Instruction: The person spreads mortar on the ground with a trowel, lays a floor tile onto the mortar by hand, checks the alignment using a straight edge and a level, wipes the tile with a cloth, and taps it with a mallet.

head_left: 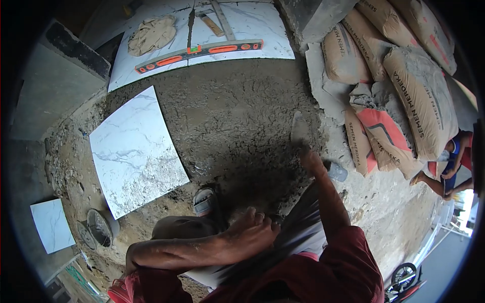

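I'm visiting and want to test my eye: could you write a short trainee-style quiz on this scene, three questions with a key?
1. Which hand grips the grey, flat-bladed trowel?
2. True or false: the long, straight, orange-and-grey spirit level lies on white, grey-veined tiles.
3. Fill in: the plump, brown paper sacks are printed "SEMEN ____".

Key: 1. The right hand. 2. True. 3. MERDEKA.

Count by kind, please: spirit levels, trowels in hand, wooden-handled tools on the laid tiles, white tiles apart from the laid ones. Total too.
Spirit level: 1
Trowel in the right hand: 1
Wooden-handled tool: 1
Separate white tiles: 2 (larger-looking tile, far-left tile)
Total: 5
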The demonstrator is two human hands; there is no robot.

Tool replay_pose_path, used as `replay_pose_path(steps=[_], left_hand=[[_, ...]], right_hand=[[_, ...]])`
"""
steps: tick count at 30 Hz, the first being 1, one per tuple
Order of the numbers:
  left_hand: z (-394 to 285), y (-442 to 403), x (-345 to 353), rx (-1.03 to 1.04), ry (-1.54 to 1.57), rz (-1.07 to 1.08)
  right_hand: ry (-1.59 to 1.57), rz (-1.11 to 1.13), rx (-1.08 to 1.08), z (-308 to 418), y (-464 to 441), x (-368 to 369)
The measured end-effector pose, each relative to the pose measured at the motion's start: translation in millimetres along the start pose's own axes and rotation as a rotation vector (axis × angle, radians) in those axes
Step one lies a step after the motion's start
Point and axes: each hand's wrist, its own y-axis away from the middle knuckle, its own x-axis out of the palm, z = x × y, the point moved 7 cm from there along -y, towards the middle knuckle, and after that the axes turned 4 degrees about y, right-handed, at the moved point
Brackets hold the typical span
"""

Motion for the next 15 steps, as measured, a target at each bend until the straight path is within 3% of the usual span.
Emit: replay_pose_path(steps=[2, 3, 5, 7, 8, 9, 11, 13, 14, 15], left_hand=[[-4.4, 6.7, 1.6, 0.009, -0.020, -0.091], [-7.2, 12.5, 0.9, 0.041, -0.059, -0.172], [-8.1, 24.6, 2.2, 0.041, -0.137, -0.306], [-15.9, 33.2, -3.4, 0.055, -0.211, -0.436], [-15.1, 31.2, -2.8, 0.020, -0.109, -0.303], [-13.6, 30.6, 1.0, -0.011, -0.011, -0.173], [-13.2, 33.9, 3.7, -0.034, -0.038, -0.188], [-15.3, 32.7, 7.2, -0.041, -0.060, -0.198], [-15.3, 30.1, 8.3, -0.048, -0.040, -0.191], [-15.1, 28.0, 9.3, -0.054, -0.023, -0.179]], right_hand=[[0.382, -0.093, -0.363, 46.9, -3.7, 5.5], [-0.142, -0.329, -0.293, 64.0, -7.8, -17.6], [-0.844, -0.165, -0.029, 104.5, -9.5, -55.1], [-1.019, 0.306, 0.082, 174.5, -26.1, -59.5], [-1.056, 0.386, 0.007, 203.9, -40.2, -46.6], [-0.986, 0.415, 0.052, 223.1, -40.4, -49.8], [-0.911, 0.439, 0.091, 245.4, -38.4, -59.8], [-0.764, 0.491, -0.105, 264.4, -30.9, -66.0], [-0.763, 0.489, -0.099, 273.4, -30.5, -54.2], [-0.530, 0.332, -0.226, 290.9, -28.8, -51.1]])
